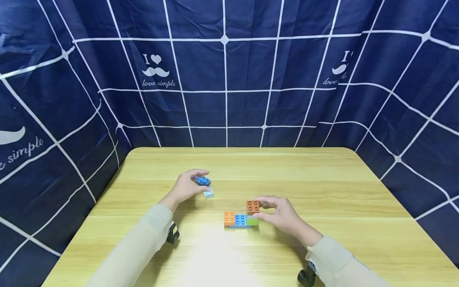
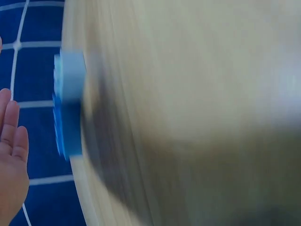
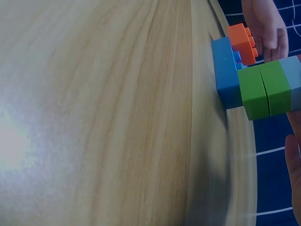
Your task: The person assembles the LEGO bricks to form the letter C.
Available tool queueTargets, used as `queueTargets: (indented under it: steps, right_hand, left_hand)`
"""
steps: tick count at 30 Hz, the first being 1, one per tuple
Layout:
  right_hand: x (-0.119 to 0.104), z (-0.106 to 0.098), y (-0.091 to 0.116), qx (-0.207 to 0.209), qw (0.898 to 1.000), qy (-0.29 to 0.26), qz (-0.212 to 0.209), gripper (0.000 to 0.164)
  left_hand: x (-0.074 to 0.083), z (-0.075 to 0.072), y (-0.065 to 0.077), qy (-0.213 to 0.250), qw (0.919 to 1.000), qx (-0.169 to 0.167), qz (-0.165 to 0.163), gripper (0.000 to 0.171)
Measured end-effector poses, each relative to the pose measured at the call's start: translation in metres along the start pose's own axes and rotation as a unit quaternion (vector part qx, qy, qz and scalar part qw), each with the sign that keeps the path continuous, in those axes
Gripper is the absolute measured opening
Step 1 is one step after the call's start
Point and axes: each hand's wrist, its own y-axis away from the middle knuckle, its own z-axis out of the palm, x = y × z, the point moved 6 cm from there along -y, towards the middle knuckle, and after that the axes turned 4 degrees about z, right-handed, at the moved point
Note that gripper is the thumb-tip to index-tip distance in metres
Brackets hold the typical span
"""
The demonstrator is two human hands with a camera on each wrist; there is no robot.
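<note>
My left hand (image 1: 184,186) reaches over a blue toy brick (image 1: 203,181) and a light-blue brick (image 1: 208,193). In the left wrist view, its fingers (image 2: 8,127) look fairly straight and apart from the two bricks, which stand end to end. My right hand (image 1: 281,213) pinches a red-brown brick (image 1: 252,207) on top of a small stack. Below it, the right wrist view shows a grey-blue brick (image 3: 291,77) and two green bricks (image 3: 265,92). These rise from one end of a long blue brick (image 3: 225,70); an orange brick (image 3: 242,44) sits at its other end.
Both groups of bricks are over a wooden table (image 1: 305,171), with the joined bricks nearer me. A dark blue curtain (image 1: 244,107) with white lines surrounds the table's back and sides. Black wrist cameras (image 1: 173,233) are strapped at both sleeves.
</note>
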Motion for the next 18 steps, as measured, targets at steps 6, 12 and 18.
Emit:
queueTargets:
  steps: [6, 12, 18]
  right_hand:
    - [0.003, 0.002, 0.001, -0.002, 1.000, 0.006, 0.002, 0.041]
    - [0.004, 0.002, 0.002, 0.002, 1.000, 0.010, 0.009, 0.041]
    - [0.003, 0.002, 0.004, 0.002, 1.000, 0.008, 0.005, 0.040]
  left_hand:
    - [-0.019, -0.016, -0.005, -0.067, 0.9977, 0.003, 0.009, 0.059]
    - [-0.030, -0.020, -0.008, -0.081, 0.9964, -0.023, -0.010, 0.069]
    - [-0.041, -0.015, -0.012, -0.063, 0.9958, -0.053, -0.041, 0.074]
